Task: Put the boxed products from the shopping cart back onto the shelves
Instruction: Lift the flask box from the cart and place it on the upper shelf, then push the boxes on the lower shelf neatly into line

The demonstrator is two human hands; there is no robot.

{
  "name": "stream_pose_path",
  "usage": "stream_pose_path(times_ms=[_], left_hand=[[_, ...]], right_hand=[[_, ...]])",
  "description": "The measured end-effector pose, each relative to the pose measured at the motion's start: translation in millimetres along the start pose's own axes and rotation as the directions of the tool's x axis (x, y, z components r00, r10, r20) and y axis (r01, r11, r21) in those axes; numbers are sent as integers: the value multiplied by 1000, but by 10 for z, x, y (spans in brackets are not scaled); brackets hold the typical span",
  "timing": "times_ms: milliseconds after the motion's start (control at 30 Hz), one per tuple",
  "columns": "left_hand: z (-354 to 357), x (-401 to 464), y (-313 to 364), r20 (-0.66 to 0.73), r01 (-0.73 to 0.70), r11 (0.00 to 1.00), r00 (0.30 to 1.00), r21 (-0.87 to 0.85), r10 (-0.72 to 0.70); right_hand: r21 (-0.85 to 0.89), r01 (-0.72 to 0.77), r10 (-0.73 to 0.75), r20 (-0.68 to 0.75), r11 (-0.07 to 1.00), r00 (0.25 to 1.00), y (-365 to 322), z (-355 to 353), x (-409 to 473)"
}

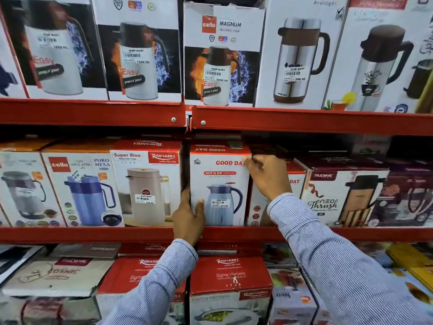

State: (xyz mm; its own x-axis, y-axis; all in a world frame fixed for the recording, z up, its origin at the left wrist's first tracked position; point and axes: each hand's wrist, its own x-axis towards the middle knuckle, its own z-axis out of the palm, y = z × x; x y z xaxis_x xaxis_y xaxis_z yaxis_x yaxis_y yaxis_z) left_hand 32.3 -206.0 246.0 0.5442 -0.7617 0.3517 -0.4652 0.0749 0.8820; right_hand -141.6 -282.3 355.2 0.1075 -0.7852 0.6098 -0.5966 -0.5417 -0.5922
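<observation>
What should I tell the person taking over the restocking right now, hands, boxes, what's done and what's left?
Left hand: gripping the lower left edge of the Good Day Hot N Sip box.
Right hand: on that box's upper right corner.
The box stands upright on the middle shelf, between the Rishabh Super Riva box and another Good Day box.
Done: box is on the shelf.
Left: square it up, let go. The cart is out of view, so remaining boxes are unknown.
</observation>
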Motion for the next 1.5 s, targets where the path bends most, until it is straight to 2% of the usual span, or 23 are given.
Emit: stream_pose_path(times_ms=[400, 533, 633, 733, 833, 900, 1000, 1100, 1333, 1500], left_hand=[[10, 39, -93, 15, -64, 998, 998, 10, 64], [-115, -163, -178, -29, -91, 994, 995, 54, 93], [-209, -657, -383, -52, 6, 999, 999, 35, -4], [-225, -1160, -730, -12, 155, 987, 988, 44, -154], [-224, -1444, -961, 4, 249, 963, 968, 100, -250], [-203, -1540, -991, 6, 279, 950, 959, 141, -282], [-176, -1600, -971, 7, 312, 932, 948, 186, -318], [-164, -1625, -914, 14, 315, 935, 947, 165, -322], [-142, -1632, -859, -3, 331, 928, 942, 170, -335], [-139, -1621, -850, 11, 316, 930, 946, 190, -323]], right_hand=[[77, -27, 29, -23, 997, 999, 13, -12, -32], [177, -19, 43, -135, 984, 990, 143, -73, -360], [215, -20, 69, -224, 976, 972, 443, -84, -934], [233, -232, 264, -112, 944, 958, 904, 65, -1517], [153, -497, 485, 110, 854, 868, 1259, 245, -1930], [80, -582, 555, 217, 809, 803, 1375, 324, -2099], [16, -640, 599, 336, 768, 727, 1381, 377, -2221], [10, -639, 582, 402, 769, 707, 1323, 386, -2278], [31, -704, 633, 411, 709, 656, 1240, 300, -2296], [44, -725, 655, 393, 688, 645, 1228, 260, -2352]])
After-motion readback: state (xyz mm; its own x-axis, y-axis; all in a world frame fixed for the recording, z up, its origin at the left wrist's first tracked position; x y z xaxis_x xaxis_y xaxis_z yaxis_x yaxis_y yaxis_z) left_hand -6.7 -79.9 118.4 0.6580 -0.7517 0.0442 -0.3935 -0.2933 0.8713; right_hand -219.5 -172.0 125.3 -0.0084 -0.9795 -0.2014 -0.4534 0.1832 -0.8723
